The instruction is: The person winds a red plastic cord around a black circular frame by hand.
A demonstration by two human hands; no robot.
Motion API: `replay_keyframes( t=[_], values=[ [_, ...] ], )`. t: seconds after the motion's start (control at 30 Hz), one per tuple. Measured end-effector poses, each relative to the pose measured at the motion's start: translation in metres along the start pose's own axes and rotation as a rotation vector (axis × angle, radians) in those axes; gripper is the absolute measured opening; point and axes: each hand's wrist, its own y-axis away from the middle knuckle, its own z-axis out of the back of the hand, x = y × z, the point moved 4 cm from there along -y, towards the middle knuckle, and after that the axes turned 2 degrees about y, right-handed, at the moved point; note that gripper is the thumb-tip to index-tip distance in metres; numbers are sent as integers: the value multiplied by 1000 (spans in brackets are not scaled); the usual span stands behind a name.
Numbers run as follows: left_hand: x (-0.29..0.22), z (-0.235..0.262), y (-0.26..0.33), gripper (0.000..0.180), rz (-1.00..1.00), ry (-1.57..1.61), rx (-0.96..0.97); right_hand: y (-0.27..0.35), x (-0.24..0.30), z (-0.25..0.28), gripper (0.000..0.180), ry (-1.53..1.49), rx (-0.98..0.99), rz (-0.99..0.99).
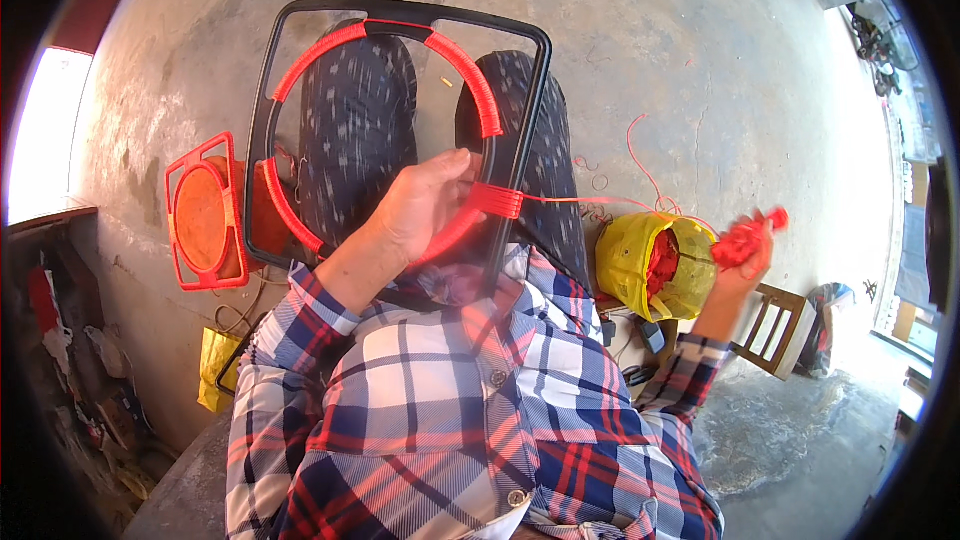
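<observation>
Black rounded-square frame (262,110) upright across the knees, a ring (470,75) inside it partly wound in red cord. Left hand (425,205) clamped on the ring's lower right. Right hand (742,262) raised well to the right, closed on a red cord bundle (745,237) above a yellow bag (630,260).

Frame (400,140) on lap; bag (655,265) right; rack (205,212) left.
</observation>
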Motion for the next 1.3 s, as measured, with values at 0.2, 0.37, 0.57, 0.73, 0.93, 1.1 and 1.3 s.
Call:
replay_keyframes(
  t=[0.2, 0.37, 0.57, 0.73, 0.93, 1.1, 1.3],
  values=[
    [-6, -6, 4, 40, -73, 71, 129, 127, -42, -199, 35, 951, 1227, 12],
    [-1, -26, 9, 43, 5, 170, 204, 133, -56, -248, 71, 1141, 944, 309],
    [4, -6, 1, 36, -36, 47, -145, 103, -54, -249, 64, 336, 695, -87],
    [-8, -7, 17, 36, -579, -364, -138, 131, -34, -284, 59, 742, 736, 598],
    [-7, -3, 15, 35, -445, -252, -5, 138, -51, -293, 47, 580, 929, 770],
    [-3, 6, 10, 23, -267, -98, -95, 111, -43, -244, 23, 975, 879, 318],
    [2, 2, 6, 33, -77, -160, -110, 83, -25, -208, 37, 1048, 1051, -168]
  ],
)
